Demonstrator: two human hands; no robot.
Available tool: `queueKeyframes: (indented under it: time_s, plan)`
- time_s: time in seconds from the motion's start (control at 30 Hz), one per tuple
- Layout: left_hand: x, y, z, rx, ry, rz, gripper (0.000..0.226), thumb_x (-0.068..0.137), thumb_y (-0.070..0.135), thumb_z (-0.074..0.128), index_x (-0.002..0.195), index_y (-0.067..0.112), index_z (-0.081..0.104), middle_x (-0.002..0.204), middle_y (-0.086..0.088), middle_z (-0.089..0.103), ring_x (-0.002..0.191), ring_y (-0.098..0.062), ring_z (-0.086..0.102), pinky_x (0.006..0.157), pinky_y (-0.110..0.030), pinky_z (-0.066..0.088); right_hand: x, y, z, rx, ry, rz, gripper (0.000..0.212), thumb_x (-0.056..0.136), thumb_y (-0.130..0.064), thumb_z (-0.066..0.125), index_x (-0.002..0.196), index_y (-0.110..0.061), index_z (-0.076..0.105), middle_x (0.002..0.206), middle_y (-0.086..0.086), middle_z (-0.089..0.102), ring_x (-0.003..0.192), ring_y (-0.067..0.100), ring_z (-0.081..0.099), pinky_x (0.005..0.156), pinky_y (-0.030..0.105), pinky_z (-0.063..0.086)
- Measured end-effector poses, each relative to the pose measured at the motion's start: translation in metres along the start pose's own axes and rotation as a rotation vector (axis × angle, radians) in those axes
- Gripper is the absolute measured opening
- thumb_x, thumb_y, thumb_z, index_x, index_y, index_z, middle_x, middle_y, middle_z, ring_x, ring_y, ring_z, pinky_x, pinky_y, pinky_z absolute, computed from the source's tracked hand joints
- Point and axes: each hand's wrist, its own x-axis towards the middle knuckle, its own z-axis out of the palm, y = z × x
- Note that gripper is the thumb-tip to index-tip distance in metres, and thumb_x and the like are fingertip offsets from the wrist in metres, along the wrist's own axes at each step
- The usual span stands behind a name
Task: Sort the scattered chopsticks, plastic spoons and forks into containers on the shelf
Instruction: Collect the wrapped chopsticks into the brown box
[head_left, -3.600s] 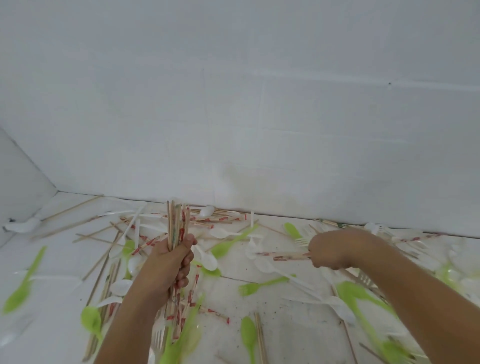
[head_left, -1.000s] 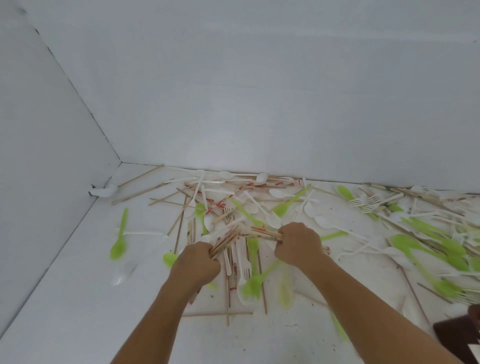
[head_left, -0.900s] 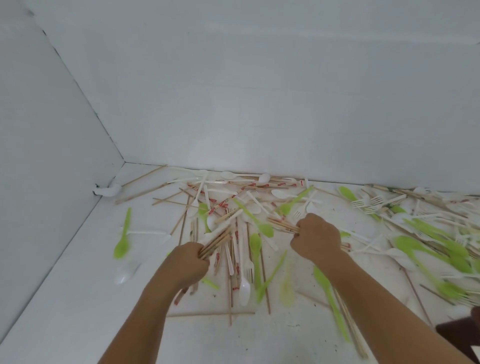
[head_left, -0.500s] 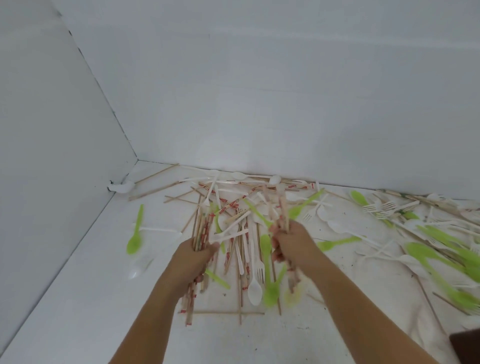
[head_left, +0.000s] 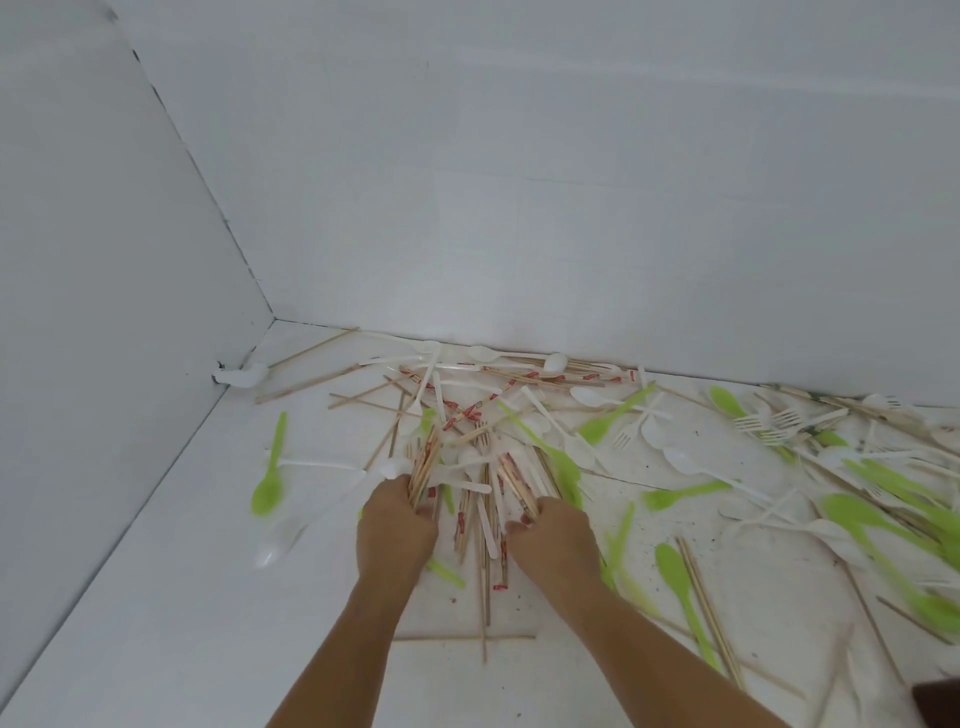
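1. Far left, a green spoon (head_left: 267, 491) lies alone on the white surface (head_left: 156, 623), well apart from the pile. It can wait for a spoon pass.
2. The left hand (head_left: 395, 527) has its grip wrapped round a left bundle of chopsticks (head_left: 423, 467), which tilts up and away from the fist. Squeezing low with the ends level should stop sticks sliding out.
3. Between the hands, loose chopsticks (head_left: 487, 582) lie flat, crossed by a white plastic handle (head_left: 465, 486). Only the wood belongs in this load, so the plastic is best shaken free.
4. The right hand (head_left: 553, 540) has its grip curled on a second bundle (head_left: 519, 488), fanned toward the wall. Laying it parallel against the left bundle would make one tidy load.
5. Further right, green spoons (head_left: 680, 577) and white forks (head_left: 769, 421) lie scattered and unsorted. No container is in view, so a firm hold matters for the carry.
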Motion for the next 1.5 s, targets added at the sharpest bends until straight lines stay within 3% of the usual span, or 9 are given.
queueKeyframes:
  time_s: [0.1,0.3,0.5,0.7,0.8,1.0,1.17,1.3,1.5]
  plan:
    - [0.005,0.003,0.004,-0.002,-0.006,0.039,0.009,0.090,0.020,0.065,0.097,0.024,0.064,0.087,0.007,0.061,0.078,-0.018,0.061,0.059,-0.030,0.046,0.009,-0.013,0.004,-0.097,-0.001,-0.081,0.009,0.087,-0.030,0.061,0.081,-0.023,0.061,0.074,-0.005,0.064,0.064,0.015,0.064,0.057,0.032,0.058]
    - [0.022,0.010,0.009,0.213,-0.136,0.209,0.055,0.093,0.021,0.062,0.145,0.033,0.051,0.118,0.007,0.047,0.095,-0.019,0.060,0.076,-0.034,0.053,0.026,-0.019,0.003,0.012,-0.054,-0.065,0.008,0.085,-0.021,0.063,0.077,-0.017,0.061,0.072,0.000,0.065,0.059,0.018,0.064,0.053,0.036,0.059]
    - [0.043,0.018,0.009,0.323,-0.175,0.294,0.016,0.097,0.031,0.061,0.112,0.025,0.066,0.104,0.008,0.044,0.081,-0.015,0.055,0.066,-0.032,0.050,0.038,-0.006,-0.004,0.167,-0.039,0.013,0.011,0.080,-0.022,0.062,0.074,-0.013,0.059,0.067,0.000,0.056,0.053,0.017,0.052,0.048,0.028,0.046]
    - [0.051,0.009,-0.004,0.181,-0.029,0.253,0.010,0.095,0.028,0.063,0.092,0.019,0.067,0.097,0.006,0.049,0.075,-0.020,0.058,0.064,-0.032,0.048,0.042,0.005,-0.012,0.192,0.092,0.028,0.007,0.087,-0.022,0.062,0.084,-0.018,0.057,0.078,-0.003,0.060,0.061,0.014,0.058,0.049,0.027,0.044]
    - [0.057,-0.001,-0.022,0.190,0.084,0.107,0.015,0.096,0.029,0.063,0.095,0.015,0.069,0.095,0.002,0.050,0.074,-0.025,0.057,0.068,-0.036,0.047,0.041,0.007,-0.011,0.034,0.193,-0.086,0.011,0.090,-0.021,0.062,0.085,-0.022,0.052,0.081,-0.006,0.055,0.070,0.015,0.056,0.057,0.031,0.047]
    - [0.049,0.002,-0.037,0.045,0.167,0.005,0.006,0.094,0.020,0.068,0.092,0.015,0.065,0.085,-0.004,0.058,0.069,-0.023,0.060,0.067,-0.039,0.054,0.029,-0.010,0.010,-0.235,0.030,-0.188,0.017,0.095,-0.038,0.056,0.090,-0.022,0.054,0.081,-0.007,0.055,0.071,0.016,0.059,0.057,0.029,0.046]
    - [0.015,0.033,0.009,-0.021,-0.191,-0.032,0.024,0.086,0.041,0.078,0.081,0.018,0.071,0.071,0.003,0.068,0.067,-0.012,0.065,0.056,-0.024,0.047,0.033,-0.013,0.016,-0.150,0.005,-0.109,0.026,0.088,-0.048,0.062,0.084,-0.023,0.058,0.077,-0.006,0.062,0.064,0.015,0.062,0.054,0.030,0.053]
    - [0.008,0.037,0.027,-0.007,-0.197,-0.042,0.024,0.076,0.044,0.079,0.076,0.024,0.066,0.070,0.006,0.068,0.067,-0.013,0.067,0.059,-0.028,0.055,0.037,-0.008,0.014,0.006,0.022,-0.051,0.023,0.086,-0.036,0.068,0.072,-0.020,0.058,0.068,-0.003,0.062,0.059,0.016,0.060,0.049,0.029,0.048]
    - [0.004,0.047,0.027,0.049,-0.191,-0.056,0.016,0.078,0.029,0.069,0.068,0.020,0.059,0.063,0.005,0.063,0.055,-0.014,0.062,0.047,-0.025,0.045,0.043,-0.003,0.007,0.209,-0.012,0.020,0.017,0.082,-0.016,0.065,0.066,-0.011,0.060,0.058,0.000,0.056,0.048,0.015,0.051,0.045,0.028,0.042]
